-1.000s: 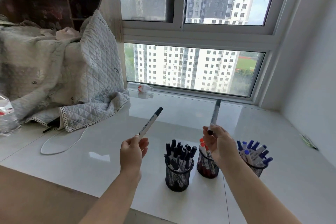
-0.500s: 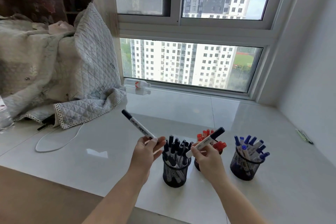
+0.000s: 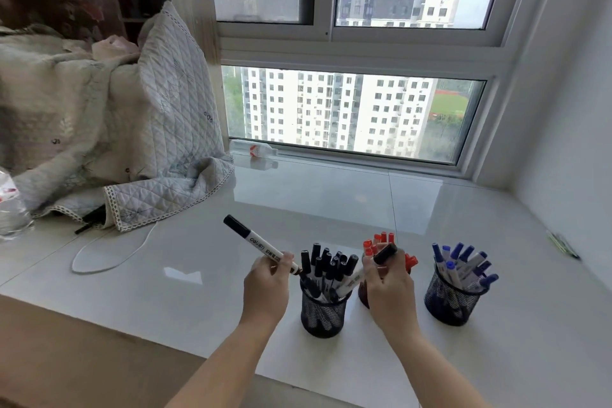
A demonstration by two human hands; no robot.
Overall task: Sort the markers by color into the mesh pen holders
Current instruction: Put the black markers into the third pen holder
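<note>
Three black mesh pen holders stand in a row on the white sill. The left holder point(image 3: 323, 316) is full of black-capped markers, the middle holder point(image 3: 363, 295) has red-capped ones, the right holder point(image 3: 451, 303) blue-capped ones. My left hand point(image 3: 266, 285) grips a black marker point(image 3: 255, 240) by its lower end, cap slanting up to the left, its tip at the left holder's rim. My right hand point(image 3: 390, 283) grips a second black marker point(image 3: 384, 255), its lower end over the black holder, and hides most of the red holder.
A quilted blanket point(image 3: 132, 129) is heaped against a wooden shelf unit at the left, with a white cable point(image 3: 109, 257) looping out from it. A plastic bottle point(image 3: 255, 150) lies by the window. A clear bottle point(image 3: 10, 209) stands at the far left; thin pens point(image 3: 563, 244) lie at the right wall.
Both hands came down from chest height with their black markers and closed in on the left holder. The markers tilted from upright to slanted, lower ends now at the holder's top.
</note>
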